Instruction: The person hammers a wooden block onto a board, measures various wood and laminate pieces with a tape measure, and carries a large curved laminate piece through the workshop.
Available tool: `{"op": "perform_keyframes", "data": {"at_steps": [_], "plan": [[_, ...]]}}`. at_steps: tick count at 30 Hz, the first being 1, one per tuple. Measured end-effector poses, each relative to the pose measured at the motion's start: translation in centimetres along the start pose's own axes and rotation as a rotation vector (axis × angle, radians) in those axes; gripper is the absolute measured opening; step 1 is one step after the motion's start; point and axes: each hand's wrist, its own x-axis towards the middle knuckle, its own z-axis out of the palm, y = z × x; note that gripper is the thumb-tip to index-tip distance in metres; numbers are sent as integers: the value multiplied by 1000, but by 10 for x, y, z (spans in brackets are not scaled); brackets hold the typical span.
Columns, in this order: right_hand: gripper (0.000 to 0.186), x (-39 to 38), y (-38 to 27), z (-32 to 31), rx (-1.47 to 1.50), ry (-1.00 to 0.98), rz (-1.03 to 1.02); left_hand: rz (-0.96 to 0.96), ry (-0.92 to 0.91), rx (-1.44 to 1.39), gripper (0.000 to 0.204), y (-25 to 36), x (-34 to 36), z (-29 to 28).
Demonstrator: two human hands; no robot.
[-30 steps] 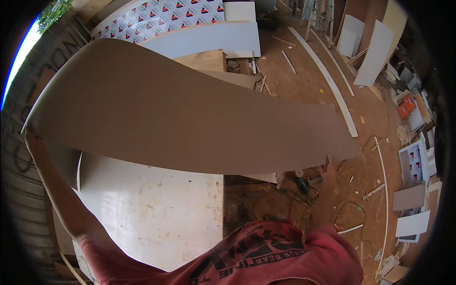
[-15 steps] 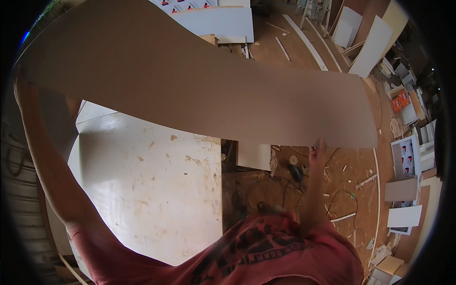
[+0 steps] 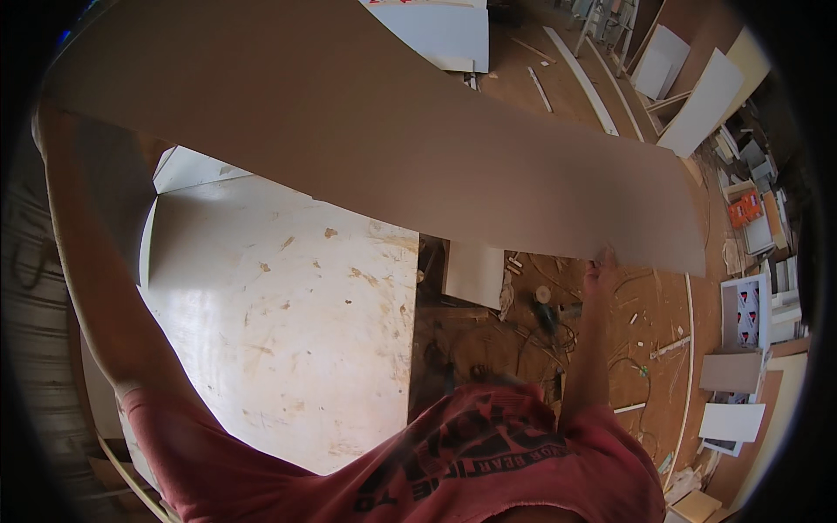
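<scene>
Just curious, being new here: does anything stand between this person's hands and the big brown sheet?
Nothing visible does: the right hand holds the near edge of the brown sheet, and the left hand is at its left end, grip unclear.

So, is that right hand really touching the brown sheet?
Touching. The head view shows the right hand at the near edge of the brown sheet, with its fingers against it and no gap.

A woodworking workshop: leaning boards point(image 3: 703, 105), long pale strips point(image 3: 581, 80), scrap-littered brown floor point(image 3: 514, 80).
</scene>
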Motion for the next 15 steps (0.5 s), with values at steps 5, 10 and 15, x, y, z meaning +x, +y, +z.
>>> {"op": "perform_keyframes", "data": {"at_steps": [5,10,15], "plan": [[46,-12,-81,52,-194,-120,-189,124,70,87,31,35,-76,8],[50,11,-238,130,-551,-134,-714,116,165,-58,31,31,-168,58],[54,23,-352,229,-1035,-233,-1175,52,269,-474,26,3,-270,110]]}}
